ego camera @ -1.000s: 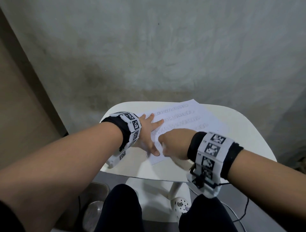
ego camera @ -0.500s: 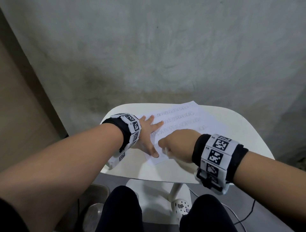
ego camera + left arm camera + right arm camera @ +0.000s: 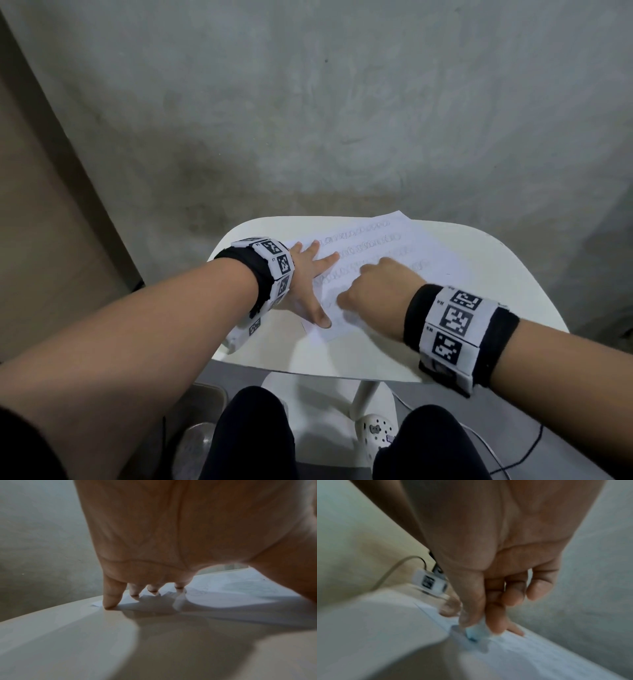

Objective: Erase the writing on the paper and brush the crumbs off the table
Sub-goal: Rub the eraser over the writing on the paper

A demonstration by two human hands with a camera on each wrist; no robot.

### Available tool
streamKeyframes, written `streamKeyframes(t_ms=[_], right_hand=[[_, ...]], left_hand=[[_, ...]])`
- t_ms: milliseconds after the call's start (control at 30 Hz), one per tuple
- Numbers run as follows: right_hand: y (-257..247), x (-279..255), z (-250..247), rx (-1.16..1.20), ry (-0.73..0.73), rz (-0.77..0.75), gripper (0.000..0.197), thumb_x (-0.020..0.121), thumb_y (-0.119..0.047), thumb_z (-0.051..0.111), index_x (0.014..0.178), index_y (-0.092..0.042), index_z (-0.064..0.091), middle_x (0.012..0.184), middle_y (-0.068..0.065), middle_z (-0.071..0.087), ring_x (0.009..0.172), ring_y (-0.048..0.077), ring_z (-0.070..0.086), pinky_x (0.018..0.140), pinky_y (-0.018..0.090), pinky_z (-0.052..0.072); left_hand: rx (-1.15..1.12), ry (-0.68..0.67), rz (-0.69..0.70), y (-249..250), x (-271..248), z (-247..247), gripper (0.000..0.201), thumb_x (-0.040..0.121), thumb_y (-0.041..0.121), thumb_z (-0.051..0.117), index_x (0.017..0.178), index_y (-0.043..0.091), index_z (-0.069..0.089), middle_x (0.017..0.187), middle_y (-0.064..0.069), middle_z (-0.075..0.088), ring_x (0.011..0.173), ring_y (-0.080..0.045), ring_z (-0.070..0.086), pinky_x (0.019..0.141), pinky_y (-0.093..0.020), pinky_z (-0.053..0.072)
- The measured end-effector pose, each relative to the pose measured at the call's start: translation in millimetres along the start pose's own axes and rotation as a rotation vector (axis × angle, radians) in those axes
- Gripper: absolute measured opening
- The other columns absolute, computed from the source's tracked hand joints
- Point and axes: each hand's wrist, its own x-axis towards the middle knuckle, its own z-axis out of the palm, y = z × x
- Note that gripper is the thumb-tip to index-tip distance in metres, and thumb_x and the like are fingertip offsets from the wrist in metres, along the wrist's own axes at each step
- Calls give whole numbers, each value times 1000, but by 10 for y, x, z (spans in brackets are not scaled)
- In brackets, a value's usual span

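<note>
A white paper point(image 3: 387, 253) with rows of pencil writing lies on the small white table point(image 3: 479, 291). My left hand point(image 3: 310, 281) lies flat with fingers spread on the paper's left part, pressing it down; its fingertips point(image 3: 109, 601) touch paper and table. My right hand point(image 3: 373, 287) is over the paper's near part and pinches a small white eraser point(image 3: 478, 630) between thumb and fingers, its tip on the paper point(image 3: 539, 654). The eraser is hidden under the hand in the head view.
The table stands against a grey concrete wall point(image 3: 342, 102). Below its near edge are my dark-clothed knees point(image 3: 253, 435), a white power strip point(image 3: 375, 431) with cables on the floor, and a metal bin point(image 3: 195, 442) at the lower left.
My right hand has slid to the right and slightly farther across the paper with the eraser. The left hand has stayed pressed on the paper.
</note>
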Motion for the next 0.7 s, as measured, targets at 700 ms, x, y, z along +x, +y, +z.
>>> streamKeyframes(t_ms=[700], right_hand=[[362, -66, -33, 223, -186, 318, 16, 86, -9, 43, 77, -22, 47, 70, -6, 49, 74, 21, 49, 69, 29, 39]], left_hand=[[-16, -16, 1, 10, -33, -29, 132, 65, 74, 72, 149, 41, -25, 160, -1, -29, 149, -30, -20, 115, -62, 4]])
